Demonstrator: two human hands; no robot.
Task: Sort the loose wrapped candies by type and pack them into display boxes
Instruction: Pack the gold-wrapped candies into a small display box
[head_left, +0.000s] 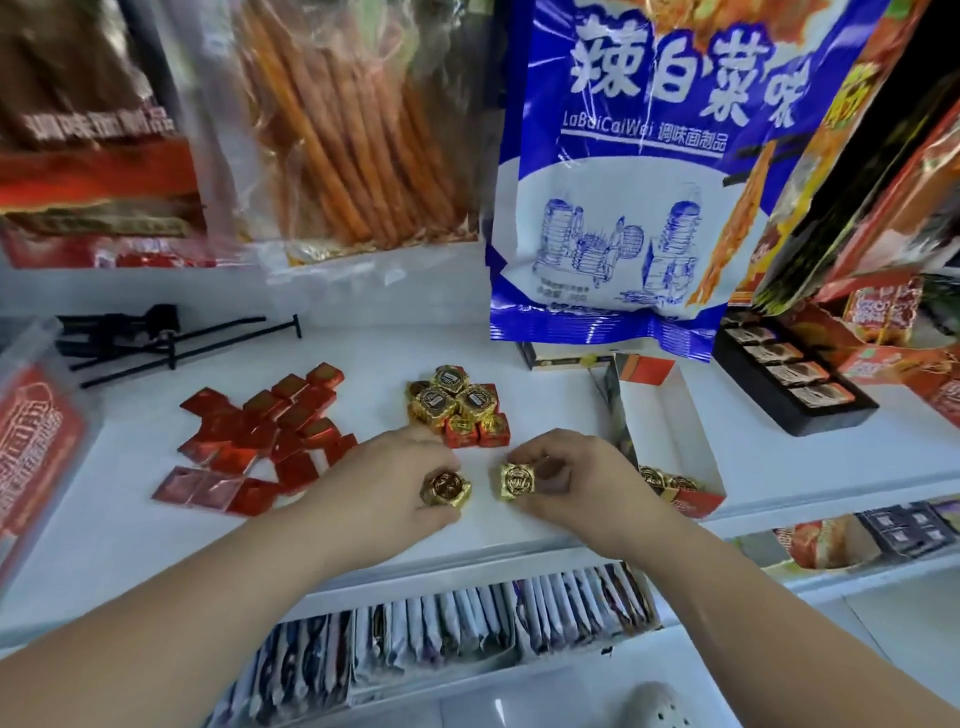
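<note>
On the white shelf (130, 519), my left hand (395, 473) pinches one gold-wrapped candy (445, 488) between thumb and fingers. Just to its right, my right hand (566, 478) grips another gold candy (517, 480), with more gold showing under its fingers. Behind my hands sits a small pile of gold and red-gold candies (457, 408). A spread of flat red-wrapped candies (260, 436) lies to the left. An open white display box (670, 415) stands at the right, with two gold candies (665, 480) in its near end.
A black tray of wrapped pieces (795, 384) sits at the far right. Hanging snack bags, including a blue one (623, 182), crowd the back. A black tool (156, 338) lies at the rear left. Sachets (467, 623) fill the lower shelf.
</note>
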